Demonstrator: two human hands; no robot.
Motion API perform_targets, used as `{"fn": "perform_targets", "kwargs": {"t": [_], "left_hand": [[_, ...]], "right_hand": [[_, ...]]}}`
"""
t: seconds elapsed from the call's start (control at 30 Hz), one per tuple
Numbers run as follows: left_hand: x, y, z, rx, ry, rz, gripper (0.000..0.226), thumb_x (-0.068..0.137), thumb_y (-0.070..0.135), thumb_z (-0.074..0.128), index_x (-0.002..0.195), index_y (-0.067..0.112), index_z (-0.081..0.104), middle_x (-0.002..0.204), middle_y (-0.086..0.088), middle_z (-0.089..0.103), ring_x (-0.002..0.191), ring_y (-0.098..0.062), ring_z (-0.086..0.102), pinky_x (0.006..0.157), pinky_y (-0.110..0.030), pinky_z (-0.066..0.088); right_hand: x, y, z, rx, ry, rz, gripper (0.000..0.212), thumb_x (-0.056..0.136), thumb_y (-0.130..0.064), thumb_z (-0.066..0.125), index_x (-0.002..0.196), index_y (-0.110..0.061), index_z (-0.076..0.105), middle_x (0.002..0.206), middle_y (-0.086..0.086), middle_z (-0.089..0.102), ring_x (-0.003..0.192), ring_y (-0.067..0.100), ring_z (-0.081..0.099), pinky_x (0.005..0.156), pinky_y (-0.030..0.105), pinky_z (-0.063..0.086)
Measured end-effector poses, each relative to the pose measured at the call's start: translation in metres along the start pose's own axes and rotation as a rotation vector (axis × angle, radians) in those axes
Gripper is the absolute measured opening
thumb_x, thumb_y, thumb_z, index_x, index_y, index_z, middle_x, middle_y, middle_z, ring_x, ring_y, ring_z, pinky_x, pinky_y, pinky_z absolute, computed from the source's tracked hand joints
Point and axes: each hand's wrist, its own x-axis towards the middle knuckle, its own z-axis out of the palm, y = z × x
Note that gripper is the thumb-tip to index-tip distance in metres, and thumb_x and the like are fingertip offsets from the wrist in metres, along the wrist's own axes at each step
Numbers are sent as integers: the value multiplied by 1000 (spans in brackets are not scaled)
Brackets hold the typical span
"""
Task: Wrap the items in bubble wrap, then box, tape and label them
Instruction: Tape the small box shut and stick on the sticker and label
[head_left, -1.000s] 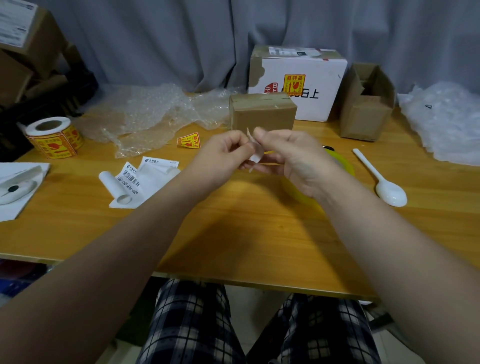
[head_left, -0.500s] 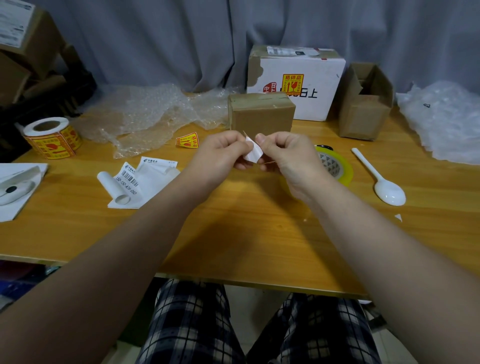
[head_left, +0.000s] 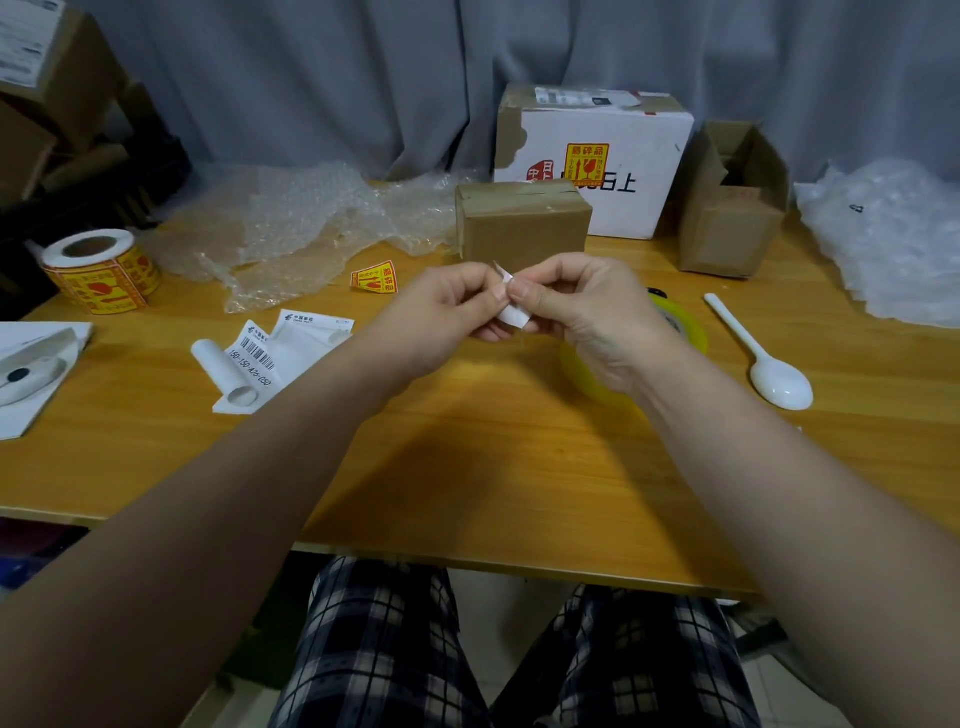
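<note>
Head view: left grip (head_left: 447, 312) and right grip (head_left: 587, 312) both pinch a small white slip (head_left: 511, 315) over the bench (head_left: 467, 447), in front of the closed brown box (head_left: 522, 223). A label (head_left: 254, 358) reads "150-150-A26-050". The white box (head_left: 639, 140) bears "易碎品". The right grip half hides the tape (head_left: 688, 332), and the slip's face is unreadable.

Only a corner above the fingertips and a flap below show of the white slip (head_left: 511, 314); the left hand (head_left: 441, 317) and right hand (head_left: 587, 312) pinching it cover the rest. Just behind the right hand, its wrist hides most of the yellow tape roll (head_left: 688, 332). Beyond the hands, the brown box (head_left: 519, 223) blocks part of the white box (head_left: 623, 135) print. Far left of the hands, cardboard boxes (head_left: 47, 78) and a white object (head_left: 31, 364) run off the picture's edge. Far right, the bubble wrap (head_left: 893, 239) does too.
</note>
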Motion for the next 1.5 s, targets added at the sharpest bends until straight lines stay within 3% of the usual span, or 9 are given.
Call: {"fn": "perform_targets", "kwargs": {"t": [0.27, 0.47, 0.67, 0.77, 0.93, 1.17, 1.27, 1.37, 1.5], "left_hand": [[-4, -1, 7, -156, 63, 25, 20, 97, 8, 47, 83, 6, 61, 85, -11, 66, 77, -15, 62, 74, -23, 51], [-6, -4, 15, -200, 158, 34, 20, 97, 8, 47, 82, 9, 60, 74, 6, 66, 73, -7, 61, 74, -23, 50], [-1, 6, 13, -78, 217, 1, 27, 99, 25, 46, 94, 2, 60, 77, 1, 63, 70, -6, 58, 71, -23, 50], [3, 13, 12, -1, 249, -17, 22, 98, 19, 48, 95, 1, 60, 78, -2, 63, 70, -8, 58, 72, -23, 51], [3, 12, 17, 115, 309, -1, 16, 97, 16, 48, 86, 9, 57, 75, 1, 60, 67, -8, 55, 72, -33, 49], [0, 9, 16, 319, 311, 42, 22, 97, 22, 48, 75, 22, 50, 86, -15, 62, 79, -34, 59, 71, -48, 48], [3, 8, 12, 370, 291, 57, 18, 97, 22, 49, 81, 14, 54, 85, -7, 59, 70, -23, 56, 64, -37, 47], [3, 8, 11, 427, 274, 67, 15, 96, 20, 51, 84, 12, 55, 72, 6, 49, 56, -6, 41, 50, -15, 32], [4, 7, 12, 390, 277, 52, 16, 95, 17, 52, 80, 11, 56, 66, 4, 49, 53, -6, 38, 50, -21, 31]], "right_hand": [[0, -5, 2, 93, -5, 92, 9, 88, -6, 62, 81, -5, 66, 68, 6, 64, 62, 12, 58, 57, 19, 49], [-1, 1, 10, 227, 105, 130, 8, 90, -7, 62, 83, -3, 64, 71, 8, 62, 64, 15, 55, 54, 18, 47], [-5, -1, 8, -190, 135, -98, 8, 92, -10, 61, 92, -7, 69, 79, 4, 68, 66, 6, 63, 62, 16, 50], [-5, -3, 8, -263, 138, -142, 11, 93, -12, 60, 87, -15, 69, 81, 7, 70, 75, 16, 67, 70, 24, 56], [-5, -5, 14, 48, 186, 36, 10, 89, -4, 61, 82, -4, 68, 77, 14, 67, 69, 23, 63, 65, 27, 54], [-4, -7, 14, 186, 162, 150, 18, 90, -7, 57, 75, -6, 67, 70, 8, 66, 68, 19, 62, 67, 31, 48], [-5, -11, 8, 124, 76, 132, 23, 93, -24, 57, 82, -7, 67, 66, 0, 68, 65, 12, 64, 60, 23, 50], [-5, -9, 7, -34, 77, 61, 9, 88, -13, 66, 81, -7, 69, 67, 1, 67, 62, 9, 62, 61, 23, 50], [-3, -8, 9, -69, 116, 57, 12, 90, -8, 63, 79, -6, 67, 68, 3, 65, 60, 9, 61, 57, 20, 51]]}}
